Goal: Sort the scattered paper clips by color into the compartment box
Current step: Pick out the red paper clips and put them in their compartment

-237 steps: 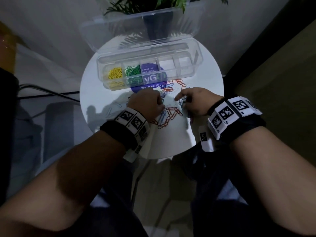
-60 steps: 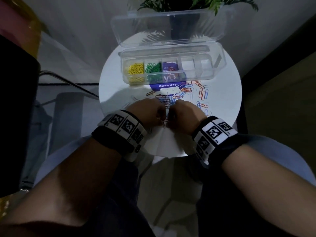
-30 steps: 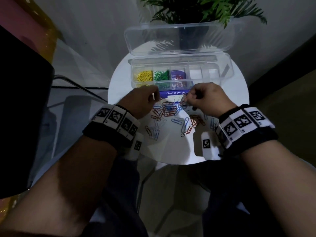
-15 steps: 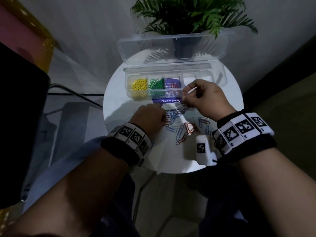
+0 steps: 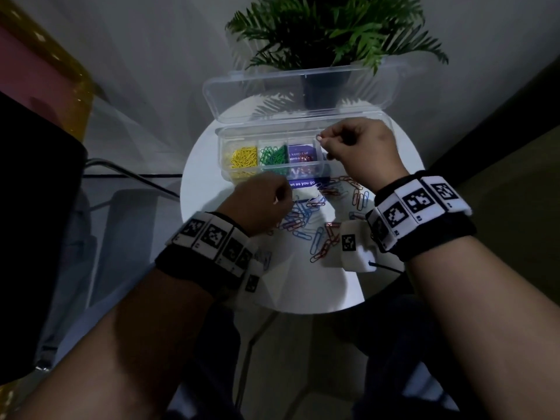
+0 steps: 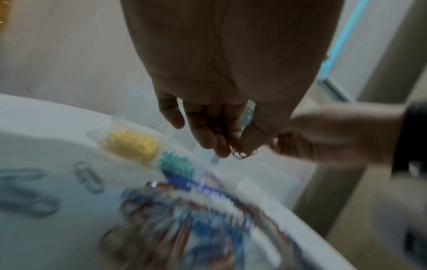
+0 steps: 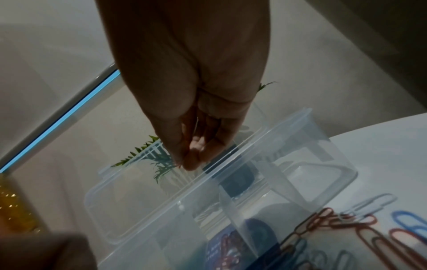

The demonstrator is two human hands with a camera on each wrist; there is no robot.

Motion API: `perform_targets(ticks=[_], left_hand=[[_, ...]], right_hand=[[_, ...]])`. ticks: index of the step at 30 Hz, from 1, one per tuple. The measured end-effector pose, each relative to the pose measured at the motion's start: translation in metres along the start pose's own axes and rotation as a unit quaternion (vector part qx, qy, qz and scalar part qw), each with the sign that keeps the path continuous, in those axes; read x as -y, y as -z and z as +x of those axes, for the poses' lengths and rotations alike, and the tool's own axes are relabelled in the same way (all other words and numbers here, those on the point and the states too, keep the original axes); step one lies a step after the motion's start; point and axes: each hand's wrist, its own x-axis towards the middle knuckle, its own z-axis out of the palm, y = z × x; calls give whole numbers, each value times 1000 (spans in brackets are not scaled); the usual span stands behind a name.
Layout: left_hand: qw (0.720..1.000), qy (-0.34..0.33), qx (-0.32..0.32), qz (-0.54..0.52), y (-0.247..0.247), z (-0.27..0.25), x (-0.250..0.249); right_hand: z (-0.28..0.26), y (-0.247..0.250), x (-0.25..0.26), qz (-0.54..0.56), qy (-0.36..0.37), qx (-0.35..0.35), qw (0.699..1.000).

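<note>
Box: the clear compartment box (image 5: 224, 153) sits at upper centre of the head view, on the far part of the round white bench (image 5: 209, 189), its lid (image 5: 230, 95) standing open behind it.
Sorted clips: yellow paper clips (image 5: 243, 158) fill the leftmost compartment, green paper clips (image 5: 274, 154) the next, and a few red paper clips (image 5: 303, 159) lie in the third.
Loose clips: a scatter of red and blue paper clips (image 5: 315, 225) lies on the bench in front of the box, in the middle of the frame.
Right hand (image 5: 360, 150): raised over the box, just right of the third compartment; thumb and forefinger pinch one small paper clip (image 5: 319, 137), colour unclear.
Left hand (image 5: 260, 204): low over the near-left edge of the scatter, fingers curled. The left wrist view shows its fingertips (image 6: 221, 146) pinching a clip (image 6: 242, 154), blurred, colour not readable.
Surroundings: a potted plant (image 5: 330, 28) stands behind the lid at the top of the frame.
</note>
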Motion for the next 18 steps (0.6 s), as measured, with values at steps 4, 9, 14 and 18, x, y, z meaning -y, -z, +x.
perform_targets(ticks=[4,9,14,18], left_hand=[[994,13,-77,-77,11,10,-5],[980,37,-149,-128,10,27,-11],[958,45,-243,-147,7,42,-15],[956,44,-251,-148,3,47,-20]], right_hand=[[7,-11,0,-43,17,-6,999],[2,-2,-2,-83,8,-5,997],[-12,15,-8,-125,6,8,992],[-25,20,-8,-131,37,28,990]])
